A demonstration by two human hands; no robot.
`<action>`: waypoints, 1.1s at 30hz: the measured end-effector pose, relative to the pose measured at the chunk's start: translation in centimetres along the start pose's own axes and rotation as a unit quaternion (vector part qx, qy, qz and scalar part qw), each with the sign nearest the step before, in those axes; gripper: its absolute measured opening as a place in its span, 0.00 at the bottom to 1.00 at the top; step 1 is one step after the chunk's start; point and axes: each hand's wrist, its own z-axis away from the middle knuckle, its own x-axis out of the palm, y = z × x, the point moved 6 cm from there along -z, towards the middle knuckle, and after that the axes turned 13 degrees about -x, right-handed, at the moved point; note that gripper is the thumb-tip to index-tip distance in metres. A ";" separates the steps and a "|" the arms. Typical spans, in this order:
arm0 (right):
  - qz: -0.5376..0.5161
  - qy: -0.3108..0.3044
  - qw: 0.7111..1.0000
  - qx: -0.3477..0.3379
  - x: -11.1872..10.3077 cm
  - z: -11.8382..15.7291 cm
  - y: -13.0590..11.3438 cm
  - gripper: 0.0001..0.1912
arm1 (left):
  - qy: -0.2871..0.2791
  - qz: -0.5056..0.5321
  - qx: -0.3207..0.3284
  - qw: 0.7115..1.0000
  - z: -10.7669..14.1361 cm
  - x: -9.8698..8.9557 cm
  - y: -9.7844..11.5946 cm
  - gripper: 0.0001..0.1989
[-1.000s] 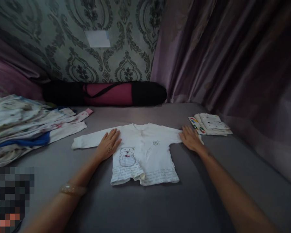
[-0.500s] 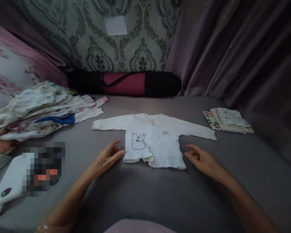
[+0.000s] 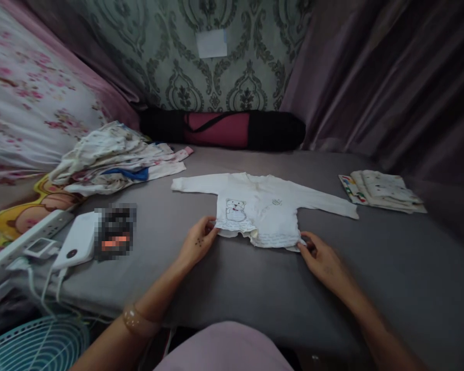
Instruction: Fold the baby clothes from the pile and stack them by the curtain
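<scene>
A small white long-sleeved baby shirt lies spread on the grey sheet, sleeves out to both sides and collar away from me. A bear print shows on its left half and a small bee on the right. My left hand pinches the hem at the left bottom corner, thumb and fingers closed on the edge. At the right bottom corner, my right hand grips the hem between thumb and fingers. The hem's edge is slightly lifted and wavy, with a bit of the back layer showing beneath.
A heap of baby clothes lies at the left, and a folded stack at the right. A black and pink long bag rests against the wall. Nearer left are a white power bank, a power strip and a fan.
Both hands have closed on the shirt's bottom corners, where before they hovered beside it with fingers loose. The view has shifted left and down, bringing the fan and power strip into sight.
</scene>
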 end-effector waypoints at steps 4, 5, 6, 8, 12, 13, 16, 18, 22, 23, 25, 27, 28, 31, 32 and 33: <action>0.045 0.006 0.999 -0.011 0.2 0.1 -1.0 0.24 | 0.046 -0.053 0.004 0.998 0.1 0.7 0.3 0.16; 0.058 0.011 0.998 -0.011 0.2 0.1 -1.3 0.24 | 0.055 -0.082 0.018 0.995 0.2 0.9 0.4 0.17; 0.070 0.015 0.997 -0.008 0.3 0.1 -1.5 0.24 | 0.061 -0.110 0.036 0.991 0.2 1.2 0.5 0.17; 0.091 0.021 0.996 0.006 0.4 0.1 -1.7 0.22 | 0.058 -0.154 0.075 0.984 0.1 1.6 0.5 0.16; 0.104 0.004 0.995 0.007 -0.1 0.1 -1.6 0.20 | 0.048 -0.212 0.134 0.967 -0.4 0.6 0.1 0.17; 0.108 -0.002 0.994 0.002 -0.3 0.1 -1.4 0.20 | 0.045 -0.229 0.151 0.961 -0.5 0.1 0.1 0.17; 0.126 -0.017 0.991 -0.027 -1.1 0.1 -0.9 0.20 | 0.018 -0.283 0.193 0.939 -0.9 -1.5 0.2 0.19; 0.134 -0.020 0.989 -0.058 -1.3 0.1 -0.7 0.19 | -0.012 -0.313 0.215 0.925 -1.0 -2.2 0.6 0.19; 0.153 -0.011 0.984 -0.093 -1.4 0.4 -0.9 0.19 | -0.062 -0.364 0.242 0.897 -0.9 -2.0 1.3 0.17; 0.162 -0.007 0.982 -0.096 -1.3 0.5 -1.1 0.20 | -0.070 -0.373 0.243 0.893 -0.9 -1.8 1.4 0.16; 0.177 0.005 0.978 -0.114 -1.3 0.5 -1.4 0.20 | -0.077 -0.378 0.244 0.890 -0.8 -1.5 1.3 0.15; 0.176 0.011 0.972 -0.153 -1.2 0.5 -1.6 0.22 | -0.074 -0.369 0.251 0.892 -0.8 -1.4 1.1 0.14; 0.163 0.005 0.970 -0.178 -1.1 0.5 -1.6 0.23 | -0.073 -0.360 0.258 0.894 -0.8 -1.5 1.0 0.15; 0.098 -0.045 0.968 -0.226 -1.2 0.5 -1.4 0.24 | -0.111 -0.325 0.278 0.897 -0.9 -2.1 0.7 0.16; 0.078 -0.067 0.969 -0.227 -1.6 0.4 -1.4 0.23 | -0.140 -0.313 0.283 0.896 -0.9 -2.4 0.8 0.16; 0.060 -0.091 0.969 -0.221 -1.9 0.1 -1.5 0.21 | -0.173 -0.304 0.283 0.893 -0.9 -2.6 1.0 0.16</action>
